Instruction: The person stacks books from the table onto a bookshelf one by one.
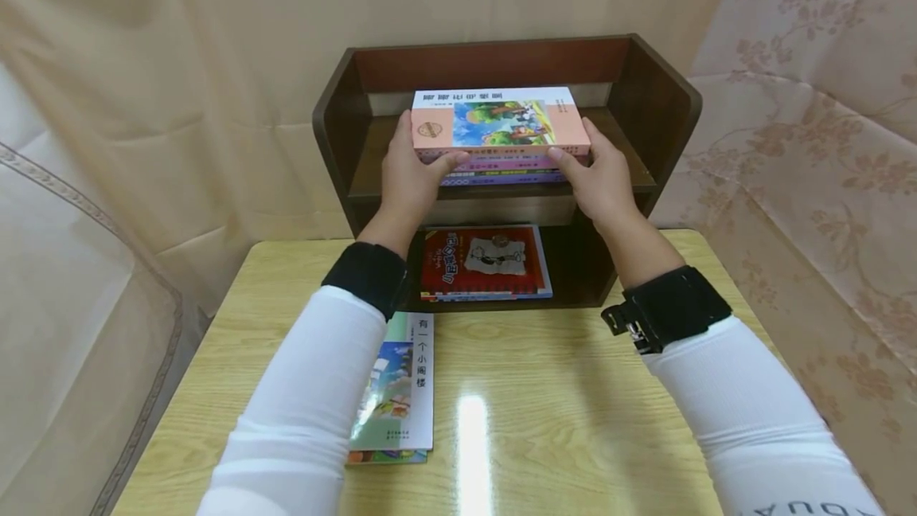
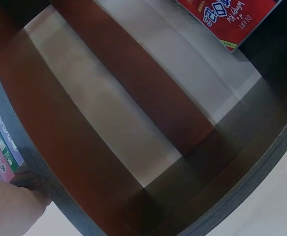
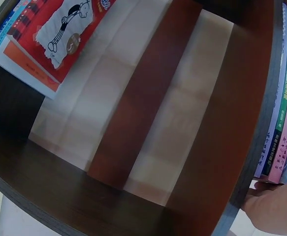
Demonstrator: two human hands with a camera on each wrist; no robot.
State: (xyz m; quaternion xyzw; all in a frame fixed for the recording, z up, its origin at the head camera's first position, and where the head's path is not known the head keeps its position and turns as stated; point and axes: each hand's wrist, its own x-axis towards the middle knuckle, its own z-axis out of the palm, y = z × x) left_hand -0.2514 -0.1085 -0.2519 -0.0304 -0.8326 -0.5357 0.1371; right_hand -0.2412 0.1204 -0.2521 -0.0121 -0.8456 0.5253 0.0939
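A stack of several books [image 1: 501,124] is at the upper level of a dark brown bookshelf [image 1: 493,66], with a pink-and-white illustrated cover on top. My left hand [image 1: 410,181] grips the stack's left end, its thumb against the front spines. At the opposite end, my right hand [image 1: 605,180] holds it in the same way. The fingers behind both ends are largely hidden. Purple, green and pink spines [image 3: 281,118] show beside the shelf board's edge in the right wrist view. Whether the stack fully rests on the board I cannot tell.
Red-covered books [image 1: 483,261] lie flat on the lower shelf level. A book with a green-and-white cover [image 1: 423,412] lies on another on the wooden table [image 1: 544,420], partly behind my left sleeve. Cloth curtains [image 1: 215,86] hang behind and at the sides.
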